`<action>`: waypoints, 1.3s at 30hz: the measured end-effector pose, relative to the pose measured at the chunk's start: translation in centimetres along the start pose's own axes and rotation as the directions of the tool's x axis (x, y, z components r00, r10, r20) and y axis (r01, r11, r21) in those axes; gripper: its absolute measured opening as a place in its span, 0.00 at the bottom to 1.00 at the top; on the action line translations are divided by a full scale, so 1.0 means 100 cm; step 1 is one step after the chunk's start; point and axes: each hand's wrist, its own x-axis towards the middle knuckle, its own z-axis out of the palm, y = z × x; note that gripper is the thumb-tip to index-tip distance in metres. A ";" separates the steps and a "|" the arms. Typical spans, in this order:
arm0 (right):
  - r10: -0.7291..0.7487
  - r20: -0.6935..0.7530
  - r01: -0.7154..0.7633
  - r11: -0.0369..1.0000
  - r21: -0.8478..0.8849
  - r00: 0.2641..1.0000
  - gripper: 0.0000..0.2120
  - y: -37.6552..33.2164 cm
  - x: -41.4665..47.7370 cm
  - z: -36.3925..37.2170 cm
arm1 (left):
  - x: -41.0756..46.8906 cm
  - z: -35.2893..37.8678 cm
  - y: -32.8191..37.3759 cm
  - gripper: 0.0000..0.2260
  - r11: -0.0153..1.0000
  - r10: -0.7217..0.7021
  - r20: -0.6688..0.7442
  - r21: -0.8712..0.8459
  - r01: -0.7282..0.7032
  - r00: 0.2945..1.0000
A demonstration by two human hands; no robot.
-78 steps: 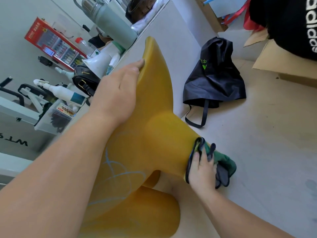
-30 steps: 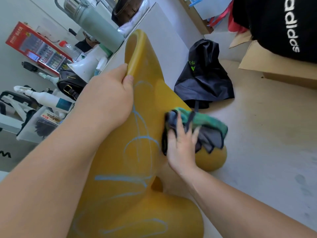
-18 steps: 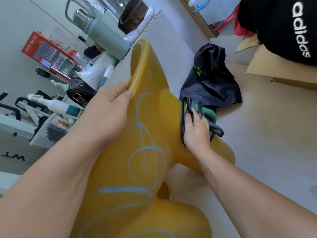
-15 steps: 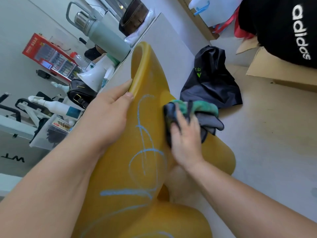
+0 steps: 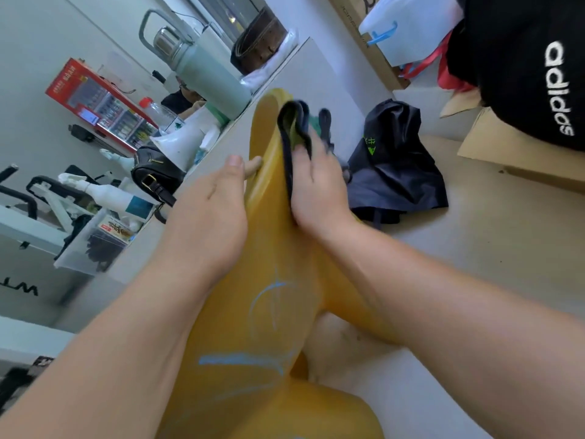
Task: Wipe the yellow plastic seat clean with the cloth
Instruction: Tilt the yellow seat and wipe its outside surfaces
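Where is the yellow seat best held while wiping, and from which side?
Its upper rim, from the person's left: the tilted shell ends in a thin rolled lip fingers can hook, as the left hand does, leaving the face free for the cloth.

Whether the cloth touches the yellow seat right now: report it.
Touching. The head view shows the right hand pressing the cloth flat against the yellow seat near its top edge, with no gap visible.

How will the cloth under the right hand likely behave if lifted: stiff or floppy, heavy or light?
Probably floppy: the cloth folds and bunches in soft loops against the yellow seat. Likely light, since the right hand pins it there with flat fingers alone. It may slide on smooth plastic.
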 end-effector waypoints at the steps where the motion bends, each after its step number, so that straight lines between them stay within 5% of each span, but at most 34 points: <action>1: -0.024 0.024 0.024 0.999 -0.040 0.999 0.26 0.001 -0.037 -0.001 | -0.001 0.000 -0.001 0.21 1.000 0.019 -0.020 -0.003 -0.019 1.000; 4: -0.090 0.232 0.107 0.992 -0.062 0.969 0.30 0.004 -0.114 -0.002 | -0.002 -0.002 -0.004 0.22 0.998 0.059 -0.034 0.002 -0.059 0.998; 6: -0.088 0.203 0.098 0.994 -0.044 0.975 0.30 0.001 -0.107 -0.001 | -0.001 -0.002 -0.003 0.22 0.997 0.077 -0.017 0.014 -0.077 0.997; 10: -0.056 0.038 0.057 0.998 -0.020 0.998 0.24 -0.015 -0.004 0.000 | -0.001 -0.003 -0.001 0.22 0.994 0.106 0.001 0.030 -0.106 0.994; 15: 0.142 0.185 -0.158 0.985 0.073 0.972 0.14 -0.021 0.112 0.000 | 0.000 -0.003 -0.001 0.22 0.994 0.098 0.022 0.046 -0.098 0.995; 21: 0.133 -0.070 -0.127 0.988 0.091 0.989 0.23 -0.003 -0.015 0.008 | 0.001 -0.003 0.002 0.23 0.995 0.090 0.006 0.035 -0.090 0.996; 25: 0.246 0.005 -0.246 0.966 0.085 0.969 0.24 -0.013 -0.149 0.029 | 0.000 -0.003 0.003 0.20 0.997 0.075 0.034 0.034 -0.076 0.997; 30: 0.304 -0.118 -0.303 0.953 0.020 0.946 0.28 -0.004 -0.064 0.021 | 0.001 -0.006 0.002 0.19 0.998 0.059 0.066 0.004 -0.060 0.996; 34: 0.342 0.031 -0.342 0.940 0.005 0.939 0.22 0.026 0.021 -0.005 | -0.001 -0.003 -0.001 0.19 0.995 0.075 0.075 0.064 -0.080 0.994; 39: 0.299 -0.085 -0.307 0.946 -0.103 0.950 0.24 0.070 -0.046 -0.007 | -0.006 0.001 0.002 0.21 0.931 0.162 0.063 0.320 -0.174 0.985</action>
